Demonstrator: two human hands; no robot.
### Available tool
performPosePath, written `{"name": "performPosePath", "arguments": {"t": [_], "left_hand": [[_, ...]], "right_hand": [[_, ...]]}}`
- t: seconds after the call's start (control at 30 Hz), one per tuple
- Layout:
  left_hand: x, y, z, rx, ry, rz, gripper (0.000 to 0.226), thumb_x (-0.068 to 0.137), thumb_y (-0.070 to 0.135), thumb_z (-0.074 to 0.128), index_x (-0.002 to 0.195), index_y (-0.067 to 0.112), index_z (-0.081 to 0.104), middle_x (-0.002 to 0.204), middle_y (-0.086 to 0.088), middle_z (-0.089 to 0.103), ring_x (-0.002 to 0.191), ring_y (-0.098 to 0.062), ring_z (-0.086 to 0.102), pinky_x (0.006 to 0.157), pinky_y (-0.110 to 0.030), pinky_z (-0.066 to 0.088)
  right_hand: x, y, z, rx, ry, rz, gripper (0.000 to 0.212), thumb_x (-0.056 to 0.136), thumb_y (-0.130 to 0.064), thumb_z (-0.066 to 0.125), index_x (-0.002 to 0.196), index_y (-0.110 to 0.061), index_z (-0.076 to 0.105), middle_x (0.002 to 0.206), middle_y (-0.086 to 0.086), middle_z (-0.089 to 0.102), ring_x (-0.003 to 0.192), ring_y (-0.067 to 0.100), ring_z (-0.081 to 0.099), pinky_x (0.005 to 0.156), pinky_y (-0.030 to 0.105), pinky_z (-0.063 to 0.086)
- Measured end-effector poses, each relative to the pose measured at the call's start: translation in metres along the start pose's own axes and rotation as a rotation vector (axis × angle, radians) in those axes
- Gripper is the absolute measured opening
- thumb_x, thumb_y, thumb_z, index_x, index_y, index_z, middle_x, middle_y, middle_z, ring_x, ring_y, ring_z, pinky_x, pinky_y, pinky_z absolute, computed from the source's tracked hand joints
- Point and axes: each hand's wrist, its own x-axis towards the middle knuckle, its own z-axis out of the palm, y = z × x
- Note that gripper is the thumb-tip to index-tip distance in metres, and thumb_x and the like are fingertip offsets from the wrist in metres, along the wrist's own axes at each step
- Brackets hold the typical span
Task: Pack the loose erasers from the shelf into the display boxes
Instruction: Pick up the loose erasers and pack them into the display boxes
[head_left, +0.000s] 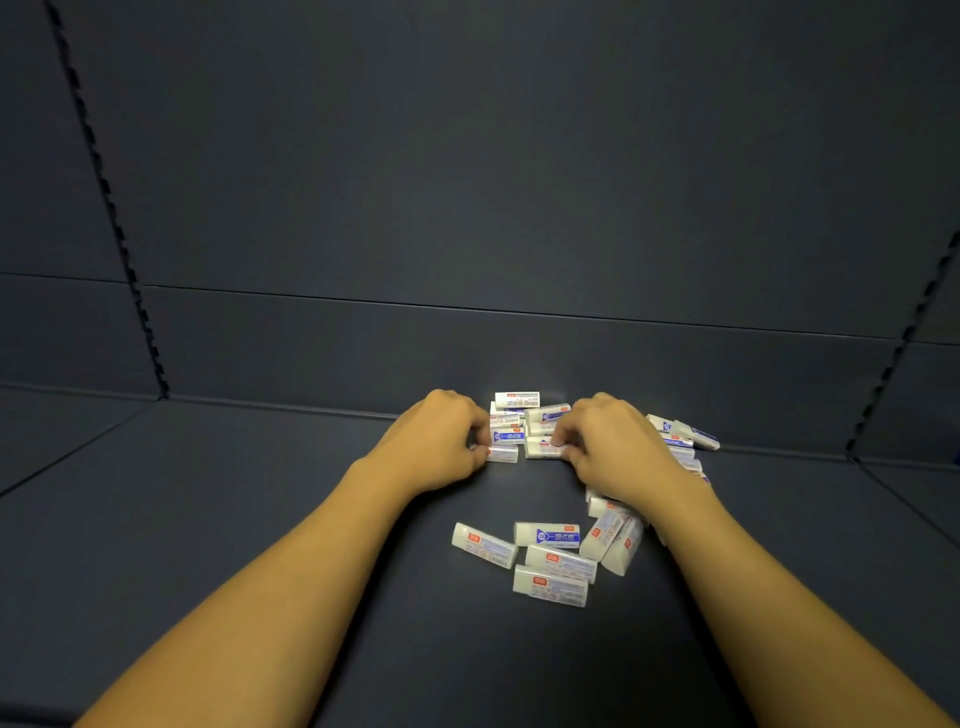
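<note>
White erasers (550, 564) lie scattered, left hand (441, 441) and right hand (608, 447) each pinching one; they'd better gather neat same-facing stacks.

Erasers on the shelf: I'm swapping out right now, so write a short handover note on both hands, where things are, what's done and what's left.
Left hand: fingers curled on an eraser at the left edge of the far pile.
Right hand: fingers pinch another eraser in the same pile.
Far pile lies near the back panel; more run behind the right wrist. A near cluster lies loose on the dark shelf.
Done: nothing visibly packed; no display boxes in view.
Left: box all erasers.
</note>
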Motion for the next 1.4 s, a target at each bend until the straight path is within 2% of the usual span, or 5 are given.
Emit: {"name": "performPosePath", "arguments": {"t": [0.23,0.57,1.03,1.2,1.4], "left_hand": [[-0.002,0.003,-0.002,-0.009,-0.021,-0.002,0.003,0.083,0.022,0.070,0.084,0.024,0.069,0.090,0.009,0.064,0.086,-0.011,0.057,0.082,-0.037,0.053],[-0.006,0.004,-0.002,-0.005,-0.048,0.020,0.026,0.088,0.022,0.073,0.113,0.028,0.070,0.106,0.008,0.062,0.091,-0.008,0.049,0.088,-0.030,0.049],[-0.008,0.005,-0.002,0.018,-0.055,0.023,0.026,0.088,0.021,0.068,0.113,0.028,0.069,0.110,0.007,0.064,0.105,-0.013,0.054,0.092,-0.033,0.049],[-0.007,0.004,-0.002,0.035,-0.053,0.031,0.026,0.090,0.025,0.068,0.116,0.027,0.067,0.111,0.006,0.064,0.106,-0.014,0.054,0.091,-0.034,0.049],[-0.007,0.007,-0.003,0.054,-0.055,0.025,0.029,0.090,0.028,0.064,0.118,0.026,0.068,0.110,0.004,0.064,0.105,-0.016,0.055,0.090,-0.036,0.051]], "right_hand": [[-0.002,-0.010,-0.004,0.106,-0.068,0.026,0.024,0.082,-0.024,0.078,0.103,-0.032,0.070,0.098,-0.009,0.062,0.101,0.013,0.051,0.084,0.026,0.041],[-0.010,-0.015,-0.011,0.136,-0.066,0.034,0.010,0.079,-0.016,0.068,0.080,-0.026,0.071,0.091,-0.011,0.063,0.097,0.013,0.053,0.085,0.029,0.045],[-0.010,-0.015,-0.017,0.129,-0.110,0.064,0.015,0.080,-0.028,0.079,0.077,-0.030,0.065,0.094,-0.007,0.059,0.099,0.017,0.053,0.080,0.027,0.037],[-0.009,-0.014,-0.016,0.173,-0.142,0.043,0.028,0.077,-0.024,0.084,0.097,-0.031,0.066,0.084,-0.016,0.059,0.093,0.010,0.048,0.088,0.027,0.038],[-0.005,-0.008,-0.011,0.127,-0.139,0.053,0.031,0.080,-0.035,0.081,0.109,-0.033,0.073,0.105,-0.011,0.067,0.108,0.012,0.048,0.098,0.028,0.038]]}}
